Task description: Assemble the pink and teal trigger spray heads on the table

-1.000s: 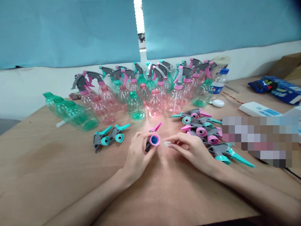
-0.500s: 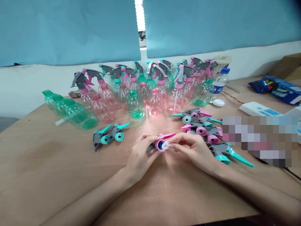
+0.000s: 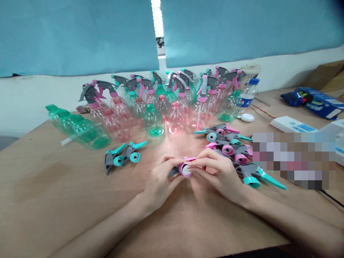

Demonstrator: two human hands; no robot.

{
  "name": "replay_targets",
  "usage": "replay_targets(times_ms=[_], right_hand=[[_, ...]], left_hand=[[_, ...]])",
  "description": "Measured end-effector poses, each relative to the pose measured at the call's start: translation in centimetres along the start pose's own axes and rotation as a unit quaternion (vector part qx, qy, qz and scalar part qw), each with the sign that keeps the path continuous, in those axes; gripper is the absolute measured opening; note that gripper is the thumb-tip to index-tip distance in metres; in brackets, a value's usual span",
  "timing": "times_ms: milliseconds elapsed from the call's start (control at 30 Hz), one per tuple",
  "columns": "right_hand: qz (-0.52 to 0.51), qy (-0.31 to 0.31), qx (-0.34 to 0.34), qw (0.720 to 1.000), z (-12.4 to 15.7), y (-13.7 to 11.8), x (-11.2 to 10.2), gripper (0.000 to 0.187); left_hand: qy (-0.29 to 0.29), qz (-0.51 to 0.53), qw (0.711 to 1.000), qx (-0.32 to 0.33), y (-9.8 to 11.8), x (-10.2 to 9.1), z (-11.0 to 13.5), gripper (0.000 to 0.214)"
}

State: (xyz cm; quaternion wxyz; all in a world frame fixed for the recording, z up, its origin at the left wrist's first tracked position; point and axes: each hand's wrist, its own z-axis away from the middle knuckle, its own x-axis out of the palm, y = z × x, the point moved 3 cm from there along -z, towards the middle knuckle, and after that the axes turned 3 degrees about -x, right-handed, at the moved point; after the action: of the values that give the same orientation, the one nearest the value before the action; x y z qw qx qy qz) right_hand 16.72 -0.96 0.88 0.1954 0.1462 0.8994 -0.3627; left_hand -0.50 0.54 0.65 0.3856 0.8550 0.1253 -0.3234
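Observation:
My left hand (image 3: 162,177) is closed around a grey and pink trigger spray head (image 3: 175,171), its pink collar turned toward me. At the mouth of that collar is a small white disc (image 3: 186,170), which the fingertips of my right hand (image 3: 219,173) pinch and press into the opening. To the left lie two grey and teal spray heads (image 3: 134,157). Close beyond my right hand is a group of several pink and teal spray heads (image 3: 228,149), and one teal-collared spray head (image 3: 252,181) lies beside my right wrist.
Spray bottles (image 3: 176,118), pink and green, stand in rows at the back, many with heads on. Green bottles (image 3: 91,132) line the left. At right are a power strip (image 3: 292,125), a blue packet (image 3: 319,102), a drink bottle (image 3: 247,100) and a blurred-out patch.
My right fingers have brought the white disc from the collar's edge into its opening. My left hand keeps its hold on the spray head. The view has shifted slightly.

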Motion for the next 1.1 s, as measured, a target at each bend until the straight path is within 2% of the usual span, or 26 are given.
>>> replay_targets(times_ms=[133, 367, 567, 700, 767, 967, 1100], right_hand=[[0.012, 0.002, -0.013, 1.000, 0.1, 0.0, -0.1, 0.020], [-0.022, 0.015, 0.034, 0.999, 0.1, -0.2, -0.1, 0.022], [0.025, 0.038, -0.053, 0.998, -0.2, -1.0, -0.4, 0.020], [0.041, 0.053, -0.083, 0.994, -0.3, -1.2, -0.7, 0.021], [0.046, 0.046, -0.083, 0.994, -0.2, -1.0, -0.7, 0.021], [0.026, -0.029, -0.066, 0.997, 0.2, -0.6, 0.1, 0.029], [0.026, -0.025, -0.068, 0.997, 0.1, -0.7, 0.0, 0.031]], left_hand=[[0.000, 0.000, 1.000, 0.001, -0.1, -0.1, -0.1, 0.024], [-0.011, 0.011, 0.999, -0.028, -0.2, 0.0, 0.0, 0.022], [-0.008, 0.006, 0.999, -0.030, -0.2, -0.1, 0.0, 0.024], [-0.015, 0.002, 0.999, -0.040, -0.3, 0.0, 0.0, 0.024], [-0.015, 0.002, 0.999, -0.036, -0.4, 0.0, 0.1, 0.024], [-0.006, -0.003, 1.000, 0.002, -0.4, 0.1, 0.2, 0.024], [0.002, -0.005, 1.000, 0.008, -0.3, 0.0, 0.2, 0.022]])
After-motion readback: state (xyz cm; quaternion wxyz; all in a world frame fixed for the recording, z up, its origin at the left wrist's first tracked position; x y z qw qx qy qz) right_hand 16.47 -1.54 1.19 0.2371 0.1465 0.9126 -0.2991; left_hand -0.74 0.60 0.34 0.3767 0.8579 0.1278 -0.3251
